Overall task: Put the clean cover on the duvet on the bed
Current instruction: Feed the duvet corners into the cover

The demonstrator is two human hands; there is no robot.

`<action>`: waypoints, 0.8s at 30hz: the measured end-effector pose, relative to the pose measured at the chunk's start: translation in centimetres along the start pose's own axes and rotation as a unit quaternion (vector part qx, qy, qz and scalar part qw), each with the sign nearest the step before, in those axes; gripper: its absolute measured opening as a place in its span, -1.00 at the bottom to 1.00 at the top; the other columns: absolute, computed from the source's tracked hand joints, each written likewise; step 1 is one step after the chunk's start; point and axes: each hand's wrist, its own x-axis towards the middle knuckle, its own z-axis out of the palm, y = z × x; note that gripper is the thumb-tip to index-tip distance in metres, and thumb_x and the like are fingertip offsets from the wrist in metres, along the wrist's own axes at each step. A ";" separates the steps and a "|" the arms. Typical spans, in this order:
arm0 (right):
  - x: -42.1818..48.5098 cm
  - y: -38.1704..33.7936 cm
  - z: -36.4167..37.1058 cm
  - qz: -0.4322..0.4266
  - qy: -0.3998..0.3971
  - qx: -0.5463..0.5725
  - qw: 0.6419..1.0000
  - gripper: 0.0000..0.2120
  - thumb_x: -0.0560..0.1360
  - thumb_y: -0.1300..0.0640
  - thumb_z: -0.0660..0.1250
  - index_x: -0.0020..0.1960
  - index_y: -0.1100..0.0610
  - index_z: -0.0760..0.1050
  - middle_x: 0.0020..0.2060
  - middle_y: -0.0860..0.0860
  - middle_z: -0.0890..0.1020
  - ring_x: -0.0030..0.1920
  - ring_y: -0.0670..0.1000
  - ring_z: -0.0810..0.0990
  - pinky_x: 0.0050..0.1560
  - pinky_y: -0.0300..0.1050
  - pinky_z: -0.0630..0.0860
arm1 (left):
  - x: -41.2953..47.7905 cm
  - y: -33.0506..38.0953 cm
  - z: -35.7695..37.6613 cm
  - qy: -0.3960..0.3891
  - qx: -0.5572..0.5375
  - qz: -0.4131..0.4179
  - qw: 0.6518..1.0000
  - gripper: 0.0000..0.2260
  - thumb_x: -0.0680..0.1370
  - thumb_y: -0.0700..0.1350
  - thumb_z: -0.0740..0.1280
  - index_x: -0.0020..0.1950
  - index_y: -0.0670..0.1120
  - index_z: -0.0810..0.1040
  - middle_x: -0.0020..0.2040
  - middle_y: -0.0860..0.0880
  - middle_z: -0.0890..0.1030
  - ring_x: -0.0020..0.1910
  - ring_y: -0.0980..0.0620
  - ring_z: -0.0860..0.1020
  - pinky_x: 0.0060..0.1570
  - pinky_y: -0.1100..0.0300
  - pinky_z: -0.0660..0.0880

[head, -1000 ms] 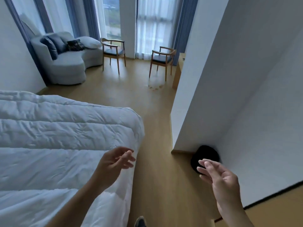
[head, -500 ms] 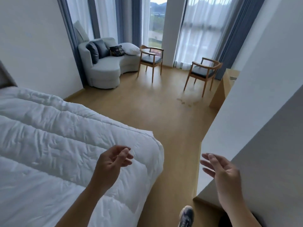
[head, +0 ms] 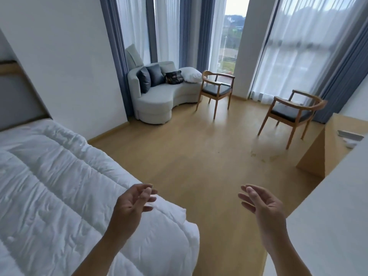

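Duvet (head: 59, 186) bare on the bed (head: 22, 100), no cover in view

The duvet lies spread over the bed, quilted and uncovered, so we judge the task not yet begun: the clean cover must first be fetched. Our left hand (head: 130, 206) hovers above the duvet's near corner, our right hand (head: 264, 212) beside the bed over the floor (head: 199, 156); each grip is released, holding nothing. Beyond the bed stand a sofa (head: 159, 100), two chairs (head: 217, 90) and a desk (head: 322, 152), all well apart from it.

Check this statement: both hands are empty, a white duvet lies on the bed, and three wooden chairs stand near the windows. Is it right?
No: the head view shows two wooden chairs, not three. The left hand, right hand and duvet are as stated.
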 end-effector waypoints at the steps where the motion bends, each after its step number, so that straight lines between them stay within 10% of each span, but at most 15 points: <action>1: 2.3 0.1 0.0 -0.004 -0.001 0.004 1.000 -0.87 0.61 0.22 0.33 0.04 0.18 0.66 -0.07 0.04 0.75 -0.07 0.05 0.75 -0.11 -0.15 0.69 | 1.8 0.0 1.2 0.009 -0.001 0.003 1.000 -0.83 0.65 -0.04 0.31 0.11 -0.06 0.67 0.02 -0.01 0.73 0.04 0.00 0.70 -0.12 0.08 0.69; 11: 28.1 1.9 4.8 -0.011 0.001 0.004 1.000 -0.90 0.58 0.32 0.34 -0.03 0.29 0.63 -0.14 0.04 0.76 -0.16 0.04 0.75 -0.24 -0.21 0.66 | 27.3 -3.0 10.3 0.044 -0.035 0.023 0.998 -0.74 0.57 0.02 0.30 0.10 -0.11 0.64 -0.04 -0.08 0.74 -0.10 -0.11 0.73 -0.12 0.12 0.69; 24: 60.8 1.2 33.7 0.008 -0.223 0.006 0.975 -0.90 0.59 0.25 0.34 -0.03 0.23 0.63 -0.07 0.11 0.75 -0.11 0.10 0.75 -0.18 -0.19 0.67 | 54.9 -3.4 6.8 0.228 -0.027 -0.011 0.973 -0.75 0.55 0.00 0.34 0.09 -0.14 0.65 -0.07 -0.14 0.71 -0.15 -0.16 0.70 -0.11 0.03 0.67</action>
